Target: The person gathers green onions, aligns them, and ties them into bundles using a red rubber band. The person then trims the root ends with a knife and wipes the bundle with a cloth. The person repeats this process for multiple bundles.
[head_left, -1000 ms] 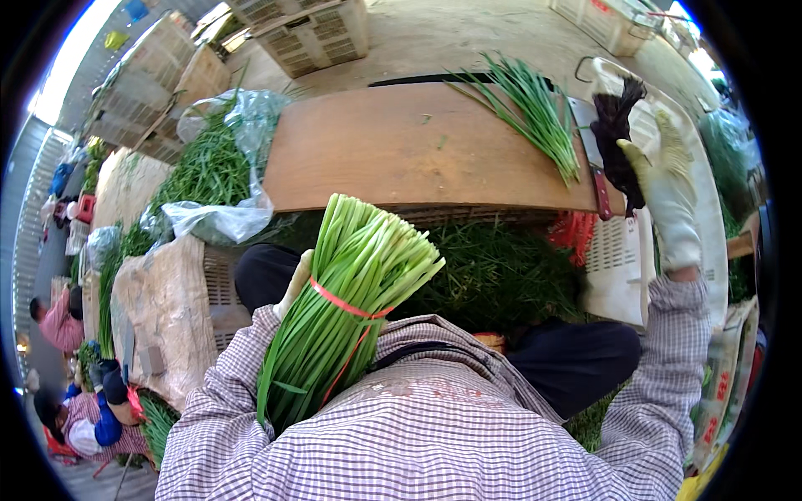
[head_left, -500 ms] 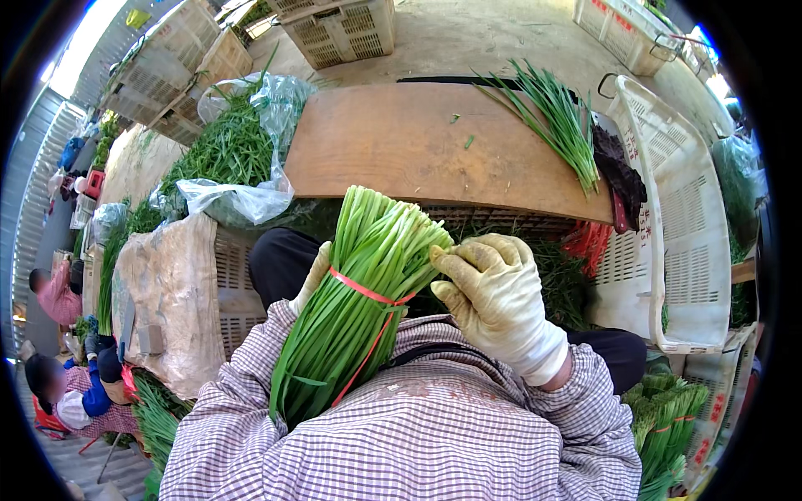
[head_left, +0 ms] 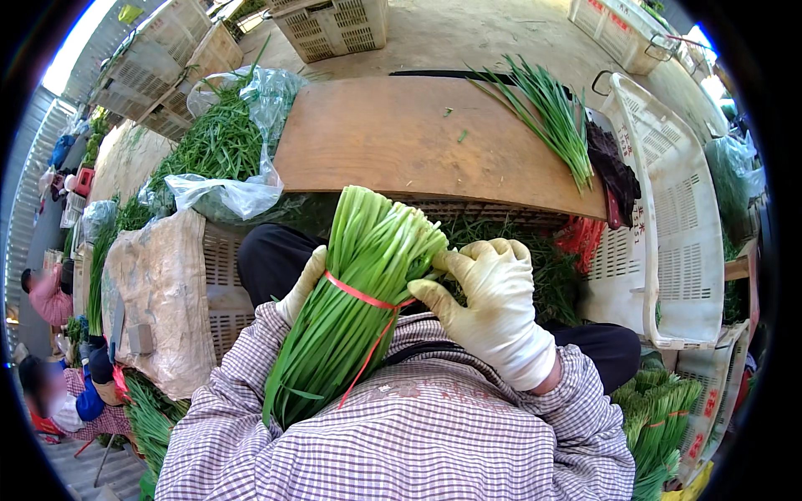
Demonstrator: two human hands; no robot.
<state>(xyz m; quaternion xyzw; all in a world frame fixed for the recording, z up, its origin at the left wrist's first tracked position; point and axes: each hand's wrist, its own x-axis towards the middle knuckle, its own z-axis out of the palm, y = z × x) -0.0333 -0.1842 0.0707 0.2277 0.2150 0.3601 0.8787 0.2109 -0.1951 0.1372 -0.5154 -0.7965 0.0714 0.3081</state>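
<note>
A thick bundle of garlic chives [head_left: 334,351] rests slanted against my checked shirt, its pale cut ends up and leaf tips down by my left forearm. Around its upper part runs a red tie [head_left: 361,292], with a loose tail hanging down the leaves. My left hand [head_left: 302,288], in a pale glove, is closed around the bundle's left side; its fingers are hidden behind the stems. On the opposite side my gloved right hand [head_left: 489,305] has curled fingers at the stems' edge, the thumb tip beside the red tie.
Beyond my lap lies a wooden board [head_left: 401,134] with loose chives [head_left: 551,125] at its right end. Left of it is a plastic bag [head_left: 225,196] of greens. White crates [head_left: 681,225] stand at right, with tied bundles [head_left: 656,417] below. A person [head_left: 75,392] sits at far left.
My right thumb has shifted down and left, from the stems' edge to beside the red tie. The bundle stays in my left hand, slightly more upright. The view has shifted slightly.
</note>
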